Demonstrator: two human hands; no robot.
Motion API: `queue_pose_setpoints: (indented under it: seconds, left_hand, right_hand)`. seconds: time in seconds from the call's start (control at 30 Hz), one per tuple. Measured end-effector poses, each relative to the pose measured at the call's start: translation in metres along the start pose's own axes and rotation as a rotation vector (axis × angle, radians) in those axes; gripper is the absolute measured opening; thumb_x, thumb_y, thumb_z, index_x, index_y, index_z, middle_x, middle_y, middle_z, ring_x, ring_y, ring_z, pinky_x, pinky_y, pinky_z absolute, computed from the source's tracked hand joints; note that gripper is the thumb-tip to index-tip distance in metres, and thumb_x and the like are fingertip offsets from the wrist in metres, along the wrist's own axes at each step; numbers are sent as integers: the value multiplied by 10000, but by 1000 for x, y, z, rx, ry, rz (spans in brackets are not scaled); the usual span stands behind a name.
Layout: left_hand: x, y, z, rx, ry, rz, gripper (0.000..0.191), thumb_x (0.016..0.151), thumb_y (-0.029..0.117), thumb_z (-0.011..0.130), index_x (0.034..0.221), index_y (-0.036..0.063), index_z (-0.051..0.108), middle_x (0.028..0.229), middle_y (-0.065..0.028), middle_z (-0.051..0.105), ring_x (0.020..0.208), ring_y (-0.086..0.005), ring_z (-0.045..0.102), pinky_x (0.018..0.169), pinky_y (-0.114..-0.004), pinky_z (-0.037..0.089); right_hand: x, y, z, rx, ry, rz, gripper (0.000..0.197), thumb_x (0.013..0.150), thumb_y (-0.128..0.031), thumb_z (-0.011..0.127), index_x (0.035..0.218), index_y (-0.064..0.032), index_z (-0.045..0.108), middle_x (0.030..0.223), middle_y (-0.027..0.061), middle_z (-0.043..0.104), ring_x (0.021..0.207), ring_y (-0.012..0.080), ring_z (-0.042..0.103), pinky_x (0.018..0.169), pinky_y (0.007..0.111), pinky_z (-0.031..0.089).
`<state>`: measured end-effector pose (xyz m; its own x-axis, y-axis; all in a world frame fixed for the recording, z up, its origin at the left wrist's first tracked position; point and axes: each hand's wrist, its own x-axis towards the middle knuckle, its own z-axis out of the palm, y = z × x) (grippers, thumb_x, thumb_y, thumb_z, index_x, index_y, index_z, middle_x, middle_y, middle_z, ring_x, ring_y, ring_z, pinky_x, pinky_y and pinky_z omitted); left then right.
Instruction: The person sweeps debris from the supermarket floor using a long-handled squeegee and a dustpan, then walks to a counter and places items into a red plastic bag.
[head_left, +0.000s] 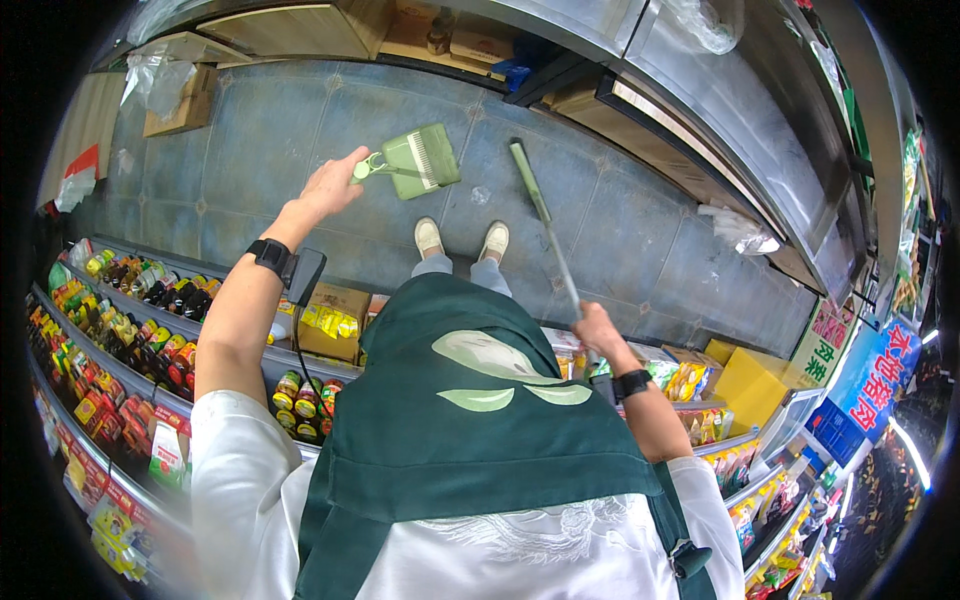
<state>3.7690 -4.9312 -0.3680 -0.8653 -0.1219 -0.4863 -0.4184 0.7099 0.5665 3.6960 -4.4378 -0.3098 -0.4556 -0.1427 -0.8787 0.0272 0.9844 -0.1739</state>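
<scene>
My left hand (334, 182) grips the upper end of a green dustpan (409, 166), which has a pale row of comb-like teeth across it. The pan is seen over the tiled floor, ahead of my left shoe; whether it touches the tiles I cannot tell. In my right hand (598, 330) is the grey pole of a broom (556, 240). Its narrow green head (529, 176) points away from me, to the right of the dustpan. A small whitish scrap or spot (480, 196) shows on the floor between dustpan and broom head.
Shelves of bottles and jars (150, 337) run close behind me on the left. Ahead stands a steel-topped counter (720, 112) with wooden lower panels. A cardboard box (184, 105) sits at the far left, a yellow box (754, 386) at the right. Plastic film (739, 229) hangs by the counter.
</scene>
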Motion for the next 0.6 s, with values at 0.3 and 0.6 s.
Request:
queue_pose_setpoints:
  seconds: [0.3, 0.6]
  left_hand:
    - [-7, 6, -8, 30, -1, 23, 466, 723, 45, 523, 1174, 127, 437, 909, -207, 607, 881, -427, 559, 724, -480, 438]
    - [-110, 10, -3, -50, 151, -180, 471, 722, 69, 542, 1172, 187, 469, 840, -187, 617, 852, -402, 581, 729, -476, 452]
  right_hand:
    - [-12, -34, -15, 434, -229, -14, 621, 711, -5, 578, 1313, 42, 431, 540, 25, 510, 367, 99, 460, 379, 256, 406]
    - [-14, 7, -42, 557, -158, 29, 636, 741, 5, 575, 1332, 75, 353, 537, 14, 483, 371, 105, 445, 343, 255, 354]
